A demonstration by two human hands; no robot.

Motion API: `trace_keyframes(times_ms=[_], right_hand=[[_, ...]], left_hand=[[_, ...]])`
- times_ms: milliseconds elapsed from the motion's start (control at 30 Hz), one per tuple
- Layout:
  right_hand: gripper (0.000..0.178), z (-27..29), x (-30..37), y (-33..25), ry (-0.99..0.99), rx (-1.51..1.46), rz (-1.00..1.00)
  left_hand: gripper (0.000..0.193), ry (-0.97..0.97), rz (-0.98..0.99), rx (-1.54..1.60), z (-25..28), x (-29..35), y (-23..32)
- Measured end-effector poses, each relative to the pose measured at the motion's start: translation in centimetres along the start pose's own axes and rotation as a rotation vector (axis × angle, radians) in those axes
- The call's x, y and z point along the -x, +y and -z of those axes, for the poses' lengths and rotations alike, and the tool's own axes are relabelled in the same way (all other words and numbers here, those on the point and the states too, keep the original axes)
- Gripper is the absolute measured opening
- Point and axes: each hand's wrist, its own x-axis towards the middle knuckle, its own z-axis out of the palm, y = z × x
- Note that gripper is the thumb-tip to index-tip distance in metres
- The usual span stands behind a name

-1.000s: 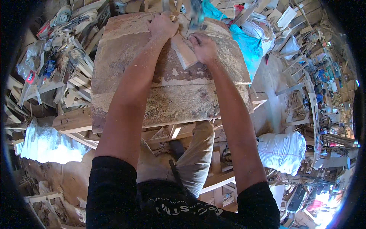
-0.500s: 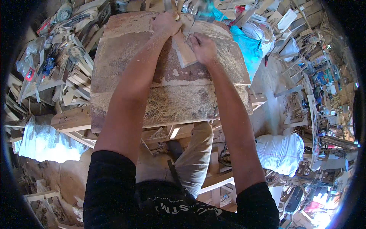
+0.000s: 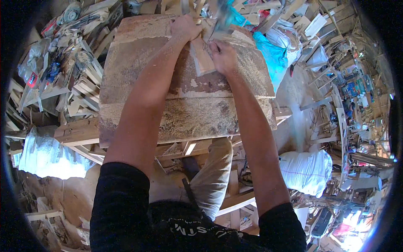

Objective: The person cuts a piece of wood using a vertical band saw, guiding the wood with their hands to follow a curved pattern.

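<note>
A pale, flat wooden piece lies on a worn brown worktop dusted with sawdust. My left hand is closed over its far end, the fingertips mostly hidden. Beside the piece's right edge, my right hand is curled with its fingers drawn in and appears to grip that edge. A thin dark line stands just beyond the right hand's fingers; what it is I cannot make out. Farther off, at the top edge, a grey shape is smeared by motion.
Wood offcuts and a clear plastic bottle are heaped on the left. A turquoise bag hangs by the worktop's right edge. A white sack stands on the floor at right. Wooden beams lie under the worktop's near side.
My right hand has shifted slightly left, closer against the wooden piece's edge. The wooden piece and my left hand have barely moved. The grey shape at the top has changed place and is more blurred.
</note>
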Motion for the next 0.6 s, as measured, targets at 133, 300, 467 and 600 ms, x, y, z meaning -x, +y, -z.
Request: trace_keyframes(times_ms=[133, 300, 467, 600], right_hand=[[0.033, -0.5, -0.4, 0.4, 0.027, 0.053, -0.022], [0.031, -0.8, -0.2, 0.1, 0.060, 0.016, -0.053], [0.030, -0.6, 0.0, -0.1, 0.040, 0.052, -0.066], [0.035, -0.7, -0.7, -0.6, 0.058, -0.054, -0.053]], left_hand=[[0.067, 0.023, -0.048, 0.031, -0.5, -0.1, 0.2], [0.065, 0.007, -0.047, 0.041, -0.8, -0.8, -0.2], [0.060, 0.007, -0.054, 0.068, -1.5, -1.3, -0.4], [0.061, 0.085, -0.086, 0.081, -0.7, -2.1, -1.1]])
